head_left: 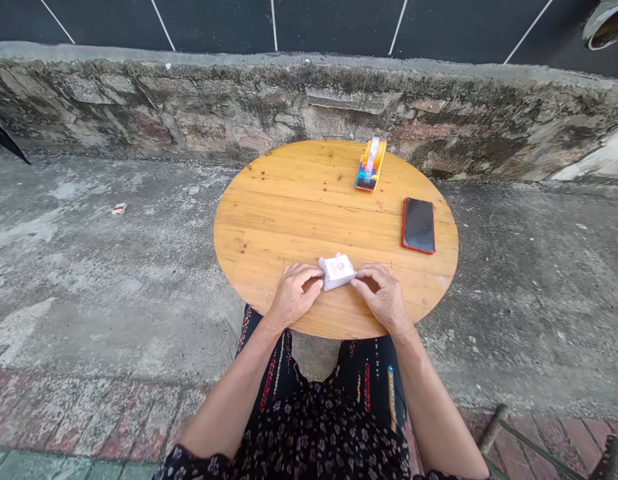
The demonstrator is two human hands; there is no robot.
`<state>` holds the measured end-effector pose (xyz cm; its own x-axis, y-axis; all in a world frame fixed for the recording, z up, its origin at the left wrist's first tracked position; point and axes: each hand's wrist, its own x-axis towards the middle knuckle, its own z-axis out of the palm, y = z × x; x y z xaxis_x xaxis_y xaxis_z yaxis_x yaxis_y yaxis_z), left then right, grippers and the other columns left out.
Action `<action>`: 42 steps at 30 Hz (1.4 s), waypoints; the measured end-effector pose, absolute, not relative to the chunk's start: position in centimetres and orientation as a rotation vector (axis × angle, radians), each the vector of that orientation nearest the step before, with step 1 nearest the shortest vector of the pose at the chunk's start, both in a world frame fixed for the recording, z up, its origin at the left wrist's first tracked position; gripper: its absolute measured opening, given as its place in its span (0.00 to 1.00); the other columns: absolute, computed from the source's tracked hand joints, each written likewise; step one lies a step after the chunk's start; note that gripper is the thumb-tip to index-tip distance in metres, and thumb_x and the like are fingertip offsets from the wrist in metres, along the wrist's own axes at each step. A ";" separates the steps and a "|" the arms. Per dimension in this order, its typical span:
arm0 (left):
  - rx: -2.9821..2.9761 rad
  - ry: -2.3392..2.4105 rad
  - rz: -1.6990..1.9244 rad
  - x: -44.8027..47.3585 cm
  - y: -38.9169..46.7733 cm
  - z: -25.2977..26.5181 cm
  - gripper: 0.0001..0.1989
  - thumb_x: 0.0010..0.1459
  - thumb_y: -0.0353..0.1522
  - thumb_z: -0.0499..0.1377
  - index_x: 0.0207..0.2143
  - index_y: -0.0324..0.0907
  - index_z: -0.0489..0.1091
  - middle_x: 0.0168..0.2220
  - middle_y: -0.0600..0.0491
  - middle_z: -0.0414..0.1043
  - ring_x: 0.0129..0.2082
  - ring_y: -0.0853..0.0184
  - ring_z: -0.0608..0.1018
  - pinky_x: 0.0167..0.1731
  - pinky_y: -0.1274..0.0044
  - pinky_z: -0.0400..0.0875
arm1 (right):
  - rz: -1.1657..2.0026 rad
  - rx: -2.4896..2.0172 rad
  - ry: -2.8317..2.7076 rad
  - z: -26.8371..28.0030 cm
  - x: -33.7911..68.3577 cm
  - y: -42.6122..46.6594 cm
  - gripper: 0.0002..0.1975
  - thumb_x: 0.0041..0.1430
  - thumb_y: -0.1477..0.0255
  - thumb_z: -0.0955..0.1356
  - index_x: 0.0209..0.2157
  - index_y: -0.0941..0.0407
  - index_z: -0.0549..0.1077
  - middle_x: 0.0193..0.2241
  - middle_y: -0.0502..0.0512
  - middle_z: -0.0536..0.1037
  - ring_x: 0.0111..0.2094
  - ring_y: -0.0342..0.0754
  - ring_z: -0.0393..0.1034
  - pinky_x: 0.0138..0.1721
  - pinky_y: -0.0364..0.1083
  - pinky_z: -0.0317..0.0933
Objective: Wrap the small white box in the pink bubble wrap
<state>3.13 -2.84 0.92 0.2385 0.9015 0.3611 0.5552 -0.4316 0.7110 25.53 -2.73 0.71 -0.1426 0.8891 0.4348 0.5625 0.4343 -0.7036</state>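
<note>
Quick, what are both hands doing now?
Left hand: closed on the left end of a small whitish rectangular plastic-wrapped packet.
Right hand: closed on the packet's right end.

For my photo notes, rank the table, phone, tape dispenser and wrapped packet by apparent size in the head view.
1. Table
2. Phone
3. Tape dispenser and wrapped packet: too alike to rank

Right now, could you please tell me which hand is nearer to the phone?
The right hand: it is at the packet's right end, just short of the phone and left of it. The left hand, at the packet's left end, is farther left.
</note>
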 end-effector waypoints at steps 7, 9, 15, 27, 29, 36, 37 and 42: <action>2.089 1.331 1.048 3.1 -2.8 0.9 0.08 0.58 0.29 0.59 0.40 0.45 0.73 0.41 0.52 0.77 0.44 0.60 0.76 0.47 0.66 0.66 | 0.454 -1.252 -1.864 1.1 25.3 -2.8 0.02 0.58 0.69 0.69 0.34 0.52 0.73 0.36 0.54 0.78 0.41 0.52 0.73 0.48 0.56 0.60; 2.097 1.323 1.044 3.2 -2.8 1.0 0.08 0.58 0.29 0.58 0.40 0.45 0.74 0.41 0.52 0.78 0.43 0.60 0.76 0.47 0.65 0.66 | 0.443 -1.257 -1.868 1.0 25.3 -2.7 0.02 0.58 0.69 0.69 0.33 0.52 0.73 0.36 0.54 0.78 0.41 0.52 0.73 0.48 0.56 0.60; 2.119 1.320 1.048 3.2 -2.8 1.0 0.08 0.58 0.29 0.59 0.39 0.45 0.74 0.41 0.52 0.78 0.42 0.61 0.75 0.46 0.66 0.66 | 0.421 -1.241 -1.876 0.9 25.2 -2.7 0.03 0.59 0.70 0.69 0.31 0.52 0.73 0.35 0.54 0.78 0.39 0.51 0.73 0.47 0.55 0.60; 2.134 1.313 1.049 3.1 -2.8 0.8 0.08 0.59 0.28 0.58 0.39 0.44 0.74 0.41 0.53 0.78 0.42 0.62 0.75 0.46 0.67 0.65 | 0.495 -1.223 -1.870 1.2 25.3 -2.8 0.06 0.58 0.68 0.69 0.28 0.53 0.74 0.35 0.53 0.78 0.38 0.50 0.73 0.48 0.54 0.60; 2.135 1.309 1.057 3.1 -2.8 0.8 0.08 0.59 0.28 0.58 0.40 0.44 0.74 0.41 0.53 0.77 0.42 0.62 0.75 0.46 0.67 0.65 | 0.516 -1.221 -1.860 1.1 25.3 -2.8 0.06 0.58 0.68 0.69 0.28 0.53 0.74 0.35 0.53 0.77 0.38 0.50 0.73 0.48 0.54 0.60; 2.130 1.317 1.054 3.2 -2.7 0.7 0.08 0.59 0.29 0.58 0.40 0.44 0.73 0.42 0.53 0.77 0.42 0.62 0.75 0.47 0.67 0.65 | 0.531 -1.217 -1.866 0.7 25.4 -2.6 0.06 0.58 0.68 0.70 0.28 0.54 0.75 0.36 0.53 0.77 0.39 0.50 0.73 0.50 0.55 0.57; 2.130 1.318 1.052 3.2 -2.7 0.7 0.07 0.59 0.29 0.58 0.40 0.44 0.73 0.42 0.53 0.77 0.43 0.62 0.75 0.47 0.67 0.65 | 0.531 -1.217 -1.869 0.8 25.4 -2.7 0.06 0.58 0.68 0.70 0.28 0.54 0.75 0.36 0.53 0.77 0.40 0.50 0.73 0.50 0.55 0.56; 2.112 1.329 1.051 3.2 -2.8 0.8 0.07 0.59 0.29 0.58 0.39 0.44 0.73 0.41 0.53 0.77 0.42 0.61 0.75 0.47 0.67 0.65 | 0.549 -1.227 -1.841 1.1 25.7 -3.3 0.05 0.57 0.68 0.70 0.29 0.53 0.74 0.40 0.54 0.77 0.44 0.52 0.72 0.52 0.56 0.56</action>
